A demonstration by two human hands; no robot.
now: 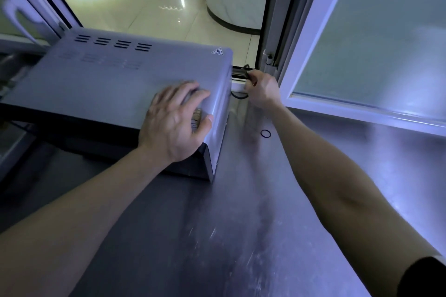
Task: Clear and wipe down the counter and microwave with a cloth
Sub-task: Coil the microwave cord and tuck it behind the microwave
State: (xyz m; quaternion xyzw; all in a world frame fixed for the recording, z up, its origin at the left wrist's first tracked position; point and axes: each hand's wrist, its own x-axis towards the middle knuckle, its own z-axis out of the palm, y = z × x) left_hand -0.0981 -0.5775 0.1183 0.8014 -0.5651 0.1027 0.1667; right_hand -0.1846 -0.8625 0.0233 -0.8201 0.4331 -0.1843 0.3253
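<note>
Microwave (96,84) sits on the bench (241,224); left hand (173,123) rests flat on its top (fingers spread), right hand (261,90) grips a black cord (240,96) behind it.

Left hand (173,123) and left forearm (84,212): uncovered along the whole visible length, to the lower left frame edge. Right hand (261,90) and right forearm (325,176): uncovered from the fingers back to the lower right corner. There a black sleeve (424,277) begins, its edge curved across the arm. Fabric plain and dark; finer detail cannot be made out.
</note>
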